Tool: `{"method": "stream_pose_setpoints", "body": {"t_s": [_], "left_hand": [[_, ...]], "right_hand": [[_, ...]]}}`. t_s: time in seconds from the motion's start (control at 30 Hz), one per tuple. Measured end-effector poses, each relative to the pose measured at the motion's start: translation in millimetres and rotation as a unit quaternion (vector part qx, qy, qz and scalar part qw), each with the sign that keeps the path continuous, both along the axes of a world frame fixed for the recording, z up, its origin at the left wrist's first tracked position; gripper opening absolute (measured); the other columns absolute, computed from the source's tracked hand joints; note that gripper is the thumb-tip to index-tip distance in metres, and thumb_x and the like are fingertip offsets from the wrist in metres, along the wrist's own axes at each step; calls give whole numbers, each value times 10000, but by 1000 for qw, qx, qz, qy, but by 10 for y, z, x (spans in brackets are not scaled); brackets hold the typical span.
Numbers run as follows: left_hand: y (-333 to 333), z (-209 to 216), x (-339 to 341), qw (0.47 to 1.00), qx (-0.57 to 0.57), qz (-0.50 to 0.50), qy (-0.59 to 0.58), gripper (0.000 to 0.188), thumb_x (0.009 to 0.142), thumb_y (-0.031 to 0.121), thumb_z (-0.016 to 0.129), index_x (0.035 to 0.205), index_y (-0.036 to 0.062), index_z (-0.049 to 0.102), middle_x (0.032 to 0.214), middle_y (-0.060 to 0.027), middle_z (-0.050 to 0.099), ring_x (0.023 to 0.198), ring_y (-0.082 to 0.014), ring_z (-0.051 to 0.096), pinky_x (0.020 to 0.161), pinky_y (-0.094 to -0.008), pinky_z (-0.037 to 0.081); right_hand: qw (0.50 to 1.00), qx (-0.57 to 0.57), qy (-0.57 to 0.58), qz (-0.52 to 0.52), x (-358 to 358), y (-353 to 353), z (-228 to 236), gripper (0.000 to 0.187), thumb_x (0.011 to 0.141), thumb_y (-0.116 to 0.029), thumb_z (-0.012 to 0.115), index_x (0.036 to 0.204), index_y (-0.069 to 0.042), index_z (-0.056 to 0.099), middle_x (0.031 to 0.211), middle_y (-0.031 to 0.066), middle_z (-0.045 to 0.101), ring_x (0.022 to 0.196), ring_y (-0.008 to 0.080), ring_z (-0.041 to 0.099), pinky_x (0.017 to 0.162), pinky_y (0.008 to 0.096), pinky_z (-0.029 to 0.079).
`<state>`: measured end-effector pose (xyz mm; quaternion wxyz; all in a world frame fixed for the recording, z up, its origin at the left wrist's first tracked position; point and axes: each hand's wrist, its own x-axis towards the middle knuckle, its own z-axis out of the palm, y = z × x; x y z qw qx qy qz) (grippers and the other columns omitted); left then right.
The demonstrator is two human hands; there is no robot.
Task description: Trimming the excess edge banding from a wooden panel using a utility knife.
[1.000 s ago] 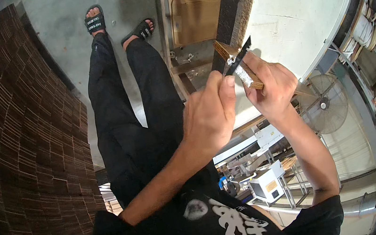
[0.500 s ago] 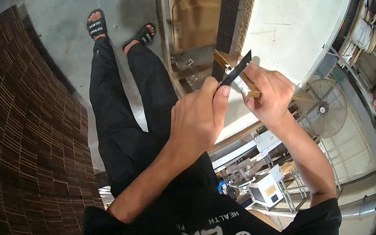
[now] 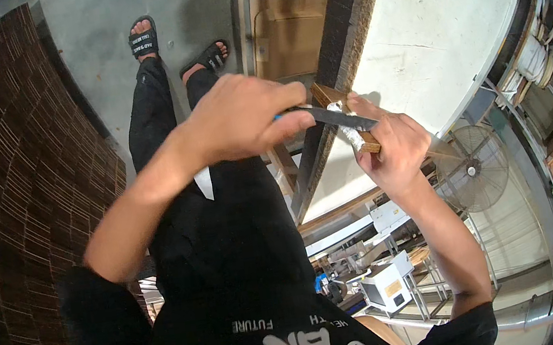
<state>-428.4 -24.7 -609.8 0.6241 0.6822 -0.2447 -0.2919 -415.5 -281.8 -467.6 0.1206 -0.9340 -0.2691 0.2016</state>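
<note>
My left hand (image 3: 241,118) is closed round the handle of a knife with a long dark blade (image 3: 338,117); a bit of blue shows by the grip. The blade lies slantwise across a small wooden block (image 3: 371,143), its tip close to the fingers of my right hand (image 3: 396,150). That hand grips the block between thumb and fingers by its lower right part. White, rough-looking material (image 3: 355,137) runs along the side of the block facing the knife. The block's far end is near the rough edge (image 3: 352,44) of a white-topped table.
The white tabletop (image 3: 439,25) spreads to the right. A flat cardboard box (image 3: 290,34) lies beyond my left hand, below table level. A large stack of brown slats (image 3: 36,204) stands on the left. At the right are a round fan (image 3: 473,167) and a white machine (image 3: 386,287).
My left hand has swung up and leftward. The knife has turned from pointing up and right to pointing down and right across the block. My right hand has barely moved.
</note>
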Motion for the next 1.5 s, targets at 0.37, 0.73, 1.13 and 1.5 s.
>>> {"method": "stream_pose_setpoints", "body": {"t_s": [0.37,0.73,1.13,1.5], "left_hand": [[-60,52,595,979,-176,-31,101,453,885,366,925,1094,51,674,991,-23,651,873,-179,643,773,-358,522],[-216,360,1279,941,-23,-308,-136,398,949,508,783,1153,167,774,940,-131,786,905,-397,761,741,-514,586],[-278,75,1183,944,-174,-277,-49,225,981,286,751,951,72,690,806,-171,694,799,-414,684,690,-496,504],[23,-413,583,946,-210,-140,205,314,1070,283,736,902,24,679,664,-61,598,609,-172,594,600,-351,460]], "right_hand": [[1000,2,-7,4,14,-45,17,525,719,-92,707,1240,-51,749,1107,110,828,924,256,827,714,348,593],[999,-39,20,-22,-109,-44,83,340,808,-116,770,1144,-65,769,1078,123,829,882,259,813,725,342,603],[1000,-30,-5,1,-35,-98,65,376,804,-145,735,1168,-64,780,1173,119,834,1002,233,832,719,307,587],[999,-32,7,-8,-47,-59,68,528,724,-150,699,1241,-72,776,1244,110,824,1080,248,820,757,320,601]]}}
